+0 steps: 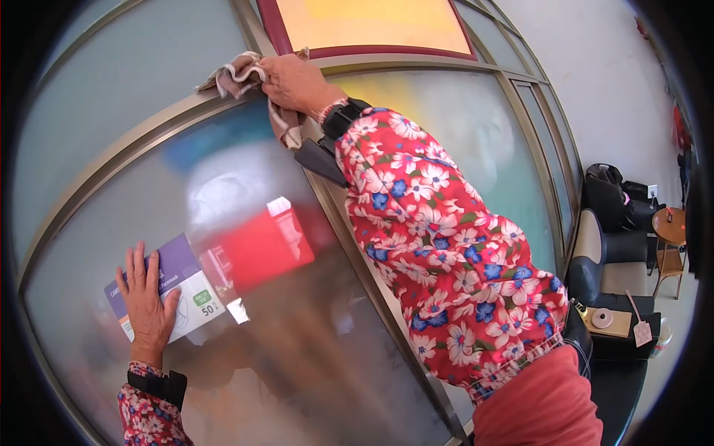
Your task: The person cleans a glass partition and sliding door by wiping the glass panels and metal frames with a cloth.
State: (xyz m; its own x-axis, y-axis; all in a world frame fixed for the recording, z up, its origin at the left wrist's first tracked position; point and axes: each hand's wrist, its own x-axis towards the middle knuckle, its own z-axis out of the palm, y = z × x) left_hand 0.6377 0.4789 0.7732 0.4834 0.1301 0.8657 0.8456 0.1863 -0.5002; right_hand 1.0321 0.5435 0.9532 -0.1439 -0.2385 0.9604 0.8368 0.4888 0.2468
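Observation:
My right hand (292, 82) grips a crumpled beige and brown cloth (236, 76) with striped edges. It presses the cloth on the metal frame bar (178, 113) of a frosted glass partition, where the bar meets an upright. Part of the cloth hangs below my fingers. Lower left, my left hand (151, 301) lies flat with fingers stretched, over a purple and white face mask box (195, 286). Whether the box is in front of or behind the glass, I cannot tell. A red box (260, 249) shows blurred through the pane beside it.
A red-bordered yellow panel (372, 26) sits above the bar. At the right are a black and beige sofa (625, 260), a black bag (606, 193) and a small round wooden table (671, 225). A pink fly swatter (641, 327) lies near a low tray (606, 321).

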